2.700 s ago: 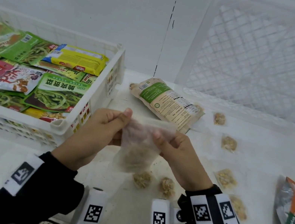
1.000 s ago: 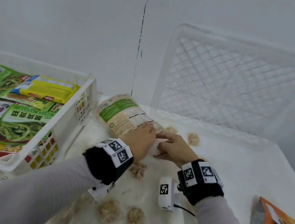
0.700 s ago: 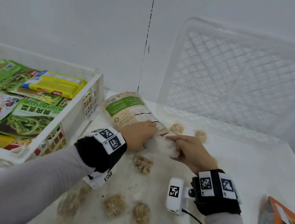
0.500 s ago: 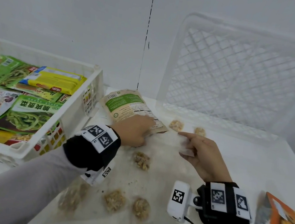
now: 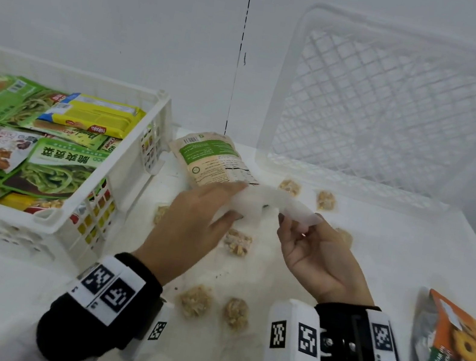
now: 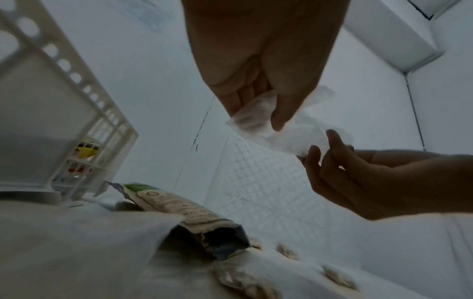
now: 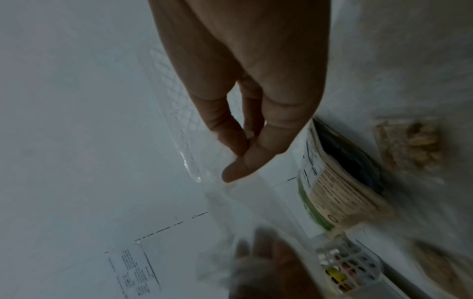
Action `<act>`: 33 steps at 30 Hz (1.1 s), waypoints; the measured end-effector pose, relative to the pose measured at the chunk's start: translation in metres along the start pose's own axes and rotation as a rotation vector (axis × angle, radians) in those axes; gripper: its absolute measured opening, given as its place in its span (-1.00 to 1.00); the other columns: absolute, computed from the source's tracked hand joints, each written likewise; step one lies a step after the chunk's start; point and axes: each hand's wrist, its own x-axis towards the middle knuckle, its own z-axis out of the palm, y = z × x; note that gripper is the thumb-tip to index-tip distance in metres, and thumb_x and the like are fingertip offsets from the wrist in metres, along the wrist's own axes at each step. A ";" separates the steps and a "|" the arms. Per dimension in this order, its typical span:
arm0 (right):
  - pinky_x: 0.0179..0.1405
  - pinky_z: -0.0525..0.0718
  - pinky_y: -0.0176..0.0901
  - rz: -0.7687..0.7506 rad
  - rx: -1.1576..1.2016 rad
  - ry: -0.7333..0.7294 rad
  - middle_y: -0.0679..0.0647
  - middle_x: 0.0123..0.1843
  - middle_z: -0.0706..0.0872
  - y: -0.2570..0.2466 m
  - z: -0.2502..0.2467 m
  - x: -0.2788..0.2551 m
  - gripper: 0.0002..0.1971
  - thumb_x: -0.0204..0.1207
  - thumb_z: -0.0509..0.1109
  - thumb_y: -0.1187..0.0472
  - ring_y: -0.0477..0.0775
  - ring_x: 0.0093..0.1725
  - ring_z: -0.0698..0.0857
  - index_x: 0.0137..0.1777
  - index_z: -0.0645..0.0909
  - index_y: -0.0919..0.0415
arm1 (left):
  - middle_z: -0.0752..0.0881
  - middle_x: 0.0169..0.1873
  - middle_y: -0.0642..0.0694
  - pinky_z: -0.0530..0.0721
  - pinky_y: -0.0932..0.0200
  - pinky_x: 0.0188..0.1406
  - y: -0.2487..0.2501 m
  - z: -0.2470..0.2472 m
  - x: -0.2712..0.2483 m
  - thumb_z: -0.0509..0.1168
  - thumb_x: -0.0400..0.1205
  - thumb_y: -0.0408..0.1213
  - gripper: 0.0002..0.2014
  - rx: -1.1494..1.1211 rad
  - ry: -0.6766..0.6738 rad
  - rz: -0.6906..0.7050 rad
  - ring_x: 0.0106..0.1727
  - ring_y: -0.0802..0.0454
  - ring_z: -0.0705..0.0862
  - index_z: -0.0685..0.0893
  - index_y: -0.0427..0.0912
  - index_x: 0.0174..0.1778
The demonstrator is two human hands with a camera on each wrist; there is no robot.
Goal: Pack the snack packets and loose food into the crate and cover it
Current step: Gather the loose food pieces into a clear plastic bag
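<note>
Both hands hold a crumpled clear plastic bag (image 5: 273,205) above the table, stretched between them. My left hand (image 5: 202,215) pinches its left end (image 6: 253,115); my right hand (image 5: 306,234) pinches its right end (image 6: 299,141) between thumb and fingers. Several loose brown snack clusters (image 5: 238,241) in clear wrap lie on the table below and around the hands. An open beige-and-green pouch (image 5: 218,161) lies just behind the hands. The white crate (image 5: 122,179) at the left is packed with snack packets (image 5: 57,170).
A white lattice crate lid (image 5: 401,113) leans against the wall at the back right. An orange-and-green packet (image 5: 460,356) lies at the table's right edge. Two more snack clusters (image 5: 325,199) sit near the lid's foot.
Both hands have lifted from beside the pouch, raising a clear plastic bag off the table and pulling it out between them. The head view has dropped closer.
</note>
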 end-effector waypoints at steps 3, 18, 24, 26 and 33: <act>-0.34 0.80 0.02 -0.012 0.036 0.033 0.33 -0.13 0.68 0.007 0.000 0.000 -0.58 0.07 0.52 0.59 0.04 -0.35 0.67 -0.04 0.56 0.45 | 0.71 -0.04 -0.04 0.56 0.46 0.11 0.003 -0.010 -0.006 0.34 0.51 -0.42 -0.71 -0.084 0.254 -0.095 0.01 0.15 0.68 0.61 -0.27 0.16; 0.06 0.68 -0.08 -0.306 -0.889 -0.016 0.15 -0.06 0.77 0.063 0.010 -0.008 -0.79 0.43 0.50 0.36 0.03 -0.08 0.76 -0.07 0.51 0.21 | 0.81 -0.20 -0.23 0.76 -0.15 0.01 -0.002 -0.012 -0.022 0.32 0.60 -0.42 -0.86 -0.670 0.072 -0.675 -0.08 -0.15 0.79 0.69 -0.07 -0.11; -0.11 0.73 -0.13 -0.479 -1.088 0.032 0.11 -0.27 0.79 0.064 0.010 -0.013 -0.83 0.38 0.57 0.25 -0.07 -0.26 0.73 -0.10 0.68 0.29 | 0.83 -0.21 -0.07 0.73 0.13 0.00 0.010 -0.010 -0.023 0.37 0.54 -0.48 -0.80 -0.669 -0.030 -0.613 -0.12 0.06 0.79 0.78 -0.08 -0.12; -0.05 0.73 -0.03 -0.503 -1.104 0.069 0.17 -0.24 0.81 0.061 0.008 -0.015 -0.84 0.37 0.57 0.25 0.01 -0.21 0.77 -0.10 0.69 0.25 | 0.83 -0.23 -0.09 0.74 0.20 -0.06 0.015 -0.009 -0.023 0.44 0.49 -0.45 -0.85 -0.696 -0.022 -0.632 -0.15 0.05 0.80 0.80 -0.12 -0.13; -0.08 0.78 0.06 -0.523 -1.141 0.033 0.27 -0.22 0.80 0.055 0.004 -0.024 -0.95 0.44 0.48 0.40 0.17 -0.20 0.78 -0.12 0.73 0.32 | 0.79 -0.33 -0.22 0.76 0.12 -0.15 0.027 -0.003 -0.020 0.53 0.35 -0.50 -0.87 -0.661 0.082 -0.666 -0.27 -0.07 0.78 0.74 -0.25 -0.29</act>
